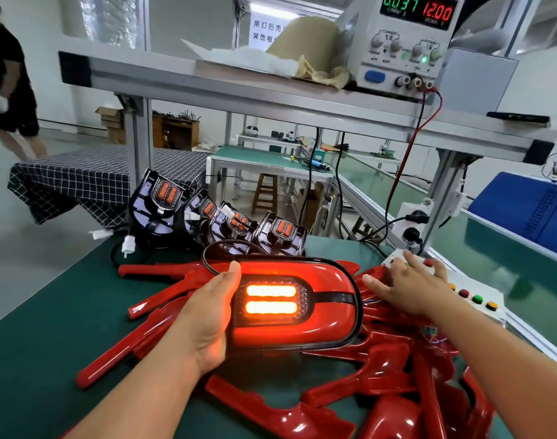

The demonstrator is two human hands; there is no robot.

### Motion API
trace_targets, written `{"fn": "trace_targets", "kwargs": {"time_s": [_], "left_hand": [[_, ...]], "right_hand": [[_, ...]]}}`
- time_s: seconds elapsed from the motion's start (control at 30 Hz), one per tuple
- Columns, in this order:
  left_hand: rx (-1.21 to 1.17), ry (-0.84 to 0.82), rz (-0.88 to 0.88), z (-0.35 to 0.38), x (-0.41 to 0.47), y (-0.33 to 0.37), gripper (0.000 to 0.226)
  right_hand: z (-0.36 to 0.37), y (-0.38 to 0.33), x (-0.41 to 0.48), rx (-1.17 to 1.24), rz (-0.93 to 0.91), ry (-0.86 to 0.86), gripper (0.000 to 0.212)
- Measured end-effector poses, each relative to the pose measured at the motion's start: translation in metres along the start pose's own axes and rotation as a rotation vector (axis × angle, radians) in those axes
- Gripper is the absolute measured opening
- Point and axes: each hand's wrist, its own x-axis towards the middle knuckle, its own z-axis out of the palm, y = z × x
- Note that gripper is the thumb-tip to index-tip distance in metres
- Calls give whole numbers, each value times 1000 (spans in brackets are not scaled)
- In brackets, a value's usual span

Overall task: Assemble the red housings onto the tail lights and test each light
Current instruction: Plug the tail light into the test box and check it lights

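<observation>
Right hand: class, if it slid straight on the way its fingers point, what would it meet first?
The right hand rests on the white button box; beyond its far edge, probably the black cables, though depth is unclear.

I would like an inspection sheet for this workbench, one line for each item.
surface: green mat, partly covered by parts
job's things: lit tail light held over loose red housings; four unhoused lights stand behind
clutter: crumpled paper on the upper shelf
hands: left hand grips the lit tail light; right hand rests flat on the button box
cables: red and black leads hang from the power supply
surroundings: a person at far left; other benches behind
</observation>
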Motion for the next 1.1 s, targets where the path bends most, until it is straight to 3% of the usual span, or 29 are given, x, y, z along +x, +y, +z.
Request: {"fn": "trace_targets", "kwargs": {"time_s": [0.1,0.33,0.73,0.83,0.9,1.0,1.1], "left_hand": [[5,-2,1,1,0,-1,46],[37,7,19,3,-1,1,44],[29,16,7,3,-3,4,43],[25,7,-22,4,-4,3,49],[22,-3,-36,5,-4,2,50],[21,-23,-40,5,-3,2,51],[29,-31,-37,5,-3,2,52]], "right_hand": [[1,0,1,0,7,-8,107],[-1,-1,0,36,7,-1,127],[-6,-3,-2,90,8,-29,130],[-15,-1,-2,177,-1,-51,108],[-22,-2,-4,204,-56,22,91],[-25,-10,-14,196,-265,106,55],[-21,-18,-26,205,-445,61,29]]}}
